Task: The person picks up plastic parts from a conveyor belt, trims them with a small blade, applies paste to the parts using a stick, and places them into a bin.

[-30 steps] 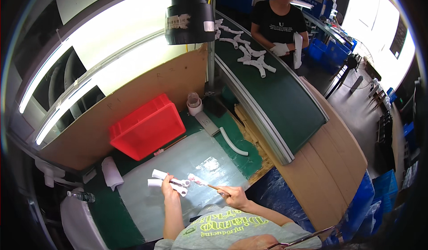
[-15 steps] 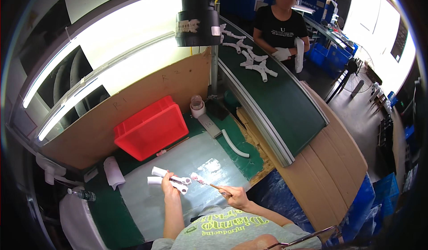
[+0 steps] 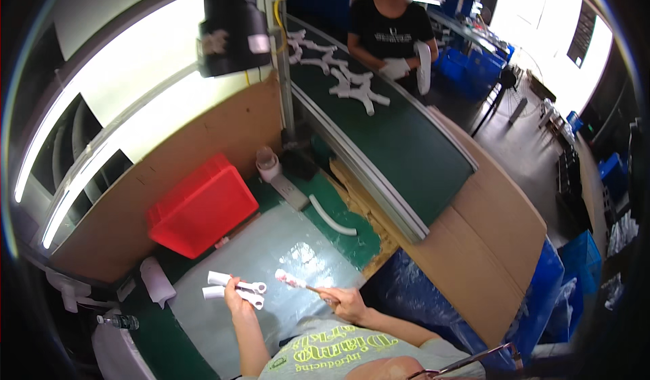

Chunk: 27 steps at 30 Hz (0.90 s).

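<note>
1. Nearer the person than the red bin (image 3: pixel 200 207), the left hand (image 3: pixel 233 295) has its fingers clamped around 2 white tubes (image 3: pixel 218 278), perhaps gripped mid-length to leave both ends exposed.
2. Right of the red bin, and nearer the person, the right hand (image 3: pixel 347 305) pinches a brush (image 3: pixel 298 283) by its handle, probably so the fingers avoid the pinkish tip.
3. In front of the red bin, a gray sheet (image 3: pixel 257 238) presumably shields the green table (image 3: pixel 162 339).

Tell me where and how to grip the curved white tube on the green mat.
Pinch the tube mid-length from above, fingers across its bend: it lies flat, slender and uncovered. The right hand looks nearer, but should probably set down its stick first.
</note>
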### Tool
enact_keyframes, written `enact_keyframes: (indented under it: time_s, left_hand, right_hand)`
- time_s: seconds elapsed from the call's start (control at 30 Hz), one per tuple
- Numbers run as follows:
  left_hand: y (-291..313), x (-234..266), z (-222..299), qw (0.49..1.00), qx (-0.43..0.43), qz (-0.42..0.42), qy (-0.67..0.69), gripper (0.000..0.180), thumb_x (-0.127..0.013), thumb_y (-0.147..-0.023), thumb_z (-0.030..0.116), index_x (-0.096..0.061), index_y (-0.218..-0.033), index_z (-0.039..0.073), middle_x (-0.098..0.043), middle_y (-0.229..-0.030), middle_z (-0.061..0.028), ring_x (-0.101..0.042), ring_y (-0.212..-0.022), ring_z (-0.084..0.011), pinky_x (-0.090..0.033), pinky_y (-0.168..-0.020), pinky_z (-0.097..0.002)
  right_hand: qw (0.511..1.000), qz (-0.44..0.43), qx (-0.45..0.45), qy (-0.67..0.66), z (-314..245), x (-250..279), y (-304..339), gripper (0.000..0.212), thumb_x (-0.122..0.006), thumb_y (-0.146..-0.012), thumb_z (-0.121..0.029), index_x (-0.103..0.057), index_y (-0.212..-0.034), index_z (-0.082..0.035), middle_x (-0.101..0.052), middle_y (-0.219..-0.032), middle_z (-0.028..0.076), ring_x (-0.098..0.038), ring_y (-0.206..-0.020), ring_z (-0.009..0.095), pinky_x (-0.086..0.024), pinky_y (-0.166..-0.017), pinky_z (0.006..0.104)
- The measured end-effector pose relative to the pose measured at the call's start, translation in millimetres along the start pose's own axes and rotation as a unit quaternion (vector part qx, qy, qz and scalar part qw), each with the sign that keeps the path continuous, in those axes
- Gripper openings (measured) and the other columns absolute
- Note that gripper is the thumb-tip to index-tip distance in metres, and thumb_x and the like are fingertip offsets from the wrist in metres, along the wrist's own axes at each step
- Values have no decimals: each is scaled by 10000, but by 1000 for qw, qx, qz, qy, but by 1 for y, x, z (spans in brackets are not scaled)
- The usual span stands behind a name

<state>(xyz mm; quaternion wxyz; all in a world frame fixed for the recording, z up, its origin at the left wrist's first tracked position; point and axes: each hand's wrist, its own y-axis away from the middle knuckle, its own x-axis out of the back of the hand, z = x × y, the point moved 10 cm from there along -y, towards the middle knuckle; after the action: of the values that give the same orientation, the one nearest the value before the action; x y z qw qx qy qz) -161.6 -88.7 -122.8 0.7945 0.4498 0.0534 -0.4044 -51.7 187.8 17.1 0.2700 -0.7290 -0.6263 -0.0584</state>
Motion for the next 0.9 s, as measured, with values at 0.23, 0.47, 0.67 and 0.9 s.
enact_keyframes:
  time_s: [0.23, 0.47, 0.67, 0.9]
  left_hand:
    - [0, -5, 10, 1000, -19, 4, 13, 292, -548, -707, -4, -497, -975, 100, -498, -686, -55, -528, -586, -201, -497, -531, -367]
    - [8, -19, 7, 1000, -10, -11, 14, 297, -553, -718, 2, -515, -990, 117, -479, -712, -41, -504, -603, -176, -475, -530, -347]
    - [8, -22, 9, 999, -18, -11, 36, 317, -548, -716, -8, -515, -1006, 116, -474, -704, -40, -501, -590, -179, -467, -525, -340]
    - [20, -28, 25, 998, -38, -10, 47, 411, -569, -692, -6, -506, -1081, 108, -477, -709, -50, -502, -580, -184, -473, -530, -350]
  right_hand:
    - [999, 13, 7, -53, -1, -1, -7, 289, -620, -811, -80, -613, -1099, -86, -659, -838, 135, -651, -638, 246, -504, -521, 317]
    - [999, 7, 32, -16, -7, 1, -13, 235, -596, -839, -92, -618, -1072, -65, -659, -828, 135, -647, -660, 240, -498, -557, 305]
    - [999, 4, 52, 4, -8, -1, -14, 235, -601, -835, -104, -607, -1068, -81, -645, -802, 110, -633, -643, 257, -483, -532, 333]
    - [998, -8, 65, -1, -8, -5, -15, 238, -601, -833, -96, -607, -1070, -85, -637, -794, 107, -618, -628, 259, -472, -531, 329]
